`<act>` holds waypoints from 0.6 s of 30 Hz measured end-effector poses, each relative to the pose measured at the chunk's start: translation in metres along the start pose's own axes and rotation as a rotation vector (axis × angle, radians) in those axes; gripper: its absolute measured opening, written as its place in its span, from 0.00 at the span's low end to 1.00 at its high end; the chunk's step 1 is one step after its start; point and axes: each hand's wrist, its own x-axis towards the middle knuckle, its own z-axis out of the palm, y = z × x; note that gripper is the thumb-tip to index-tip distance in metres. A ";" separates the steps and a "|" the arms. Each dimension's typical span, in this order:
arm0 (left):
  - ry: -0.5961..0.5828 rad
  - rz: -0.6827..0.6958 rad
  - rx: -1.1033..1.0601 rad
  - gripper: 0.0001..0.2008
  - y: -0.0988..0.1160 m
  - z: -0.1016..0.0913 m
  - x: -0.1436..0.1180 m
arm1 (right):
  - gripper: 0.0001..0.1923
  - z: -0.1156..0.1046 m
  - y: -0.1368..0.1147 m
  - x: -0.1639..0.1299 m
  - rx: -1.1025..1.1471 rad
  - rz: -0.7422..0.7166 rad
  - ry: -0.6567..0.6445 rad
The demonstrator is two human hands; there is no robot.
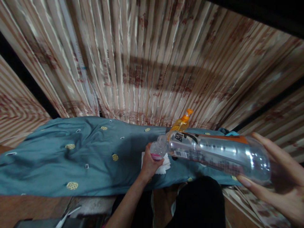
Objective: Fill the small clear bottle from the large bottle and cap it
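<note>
Clear bottle [218, 155], tipped, label dark-printed

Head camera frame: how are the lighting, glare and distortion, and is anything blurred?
Head view: dim, warm light; white glare streaks on the clear plastic bottle; wide-angle distortion bends the striped curtain outward; the right hand at the frame edge is soft and stretched; the left hand is sharper.
</note>
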 end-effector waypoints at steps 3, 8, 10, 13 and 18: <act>-0.004 -0.008 0.003 0.40 0.001 0.000 0.000 | 0.43 0.001 -0.001 0.001 -0.005 0.029 -0.014; -0.001 -0.007 -0.005 0.40 0.000 -0.001 -0.001 | 0.40 0.017 -0.021 0.012 -0.114 -0.079 -0.027; -0.002 0.003 -0.013 0.40 0.000 -0.001 -0.001 | 0.39 0.025 -0.031 0.018 -0.138 -0.115 -0.042; 0.002 0.021 -0.021 0.39 0.000 -0.001 0.000 | 0.38 0.027 -0.033 0.021 -0.140 -0.130 -0.050; -0.008 0.012 -0.017 0.39 0.000 0.000 0.000 | 0.41 0.008 -0.009 0.006 -0.050 -0.036 -0.020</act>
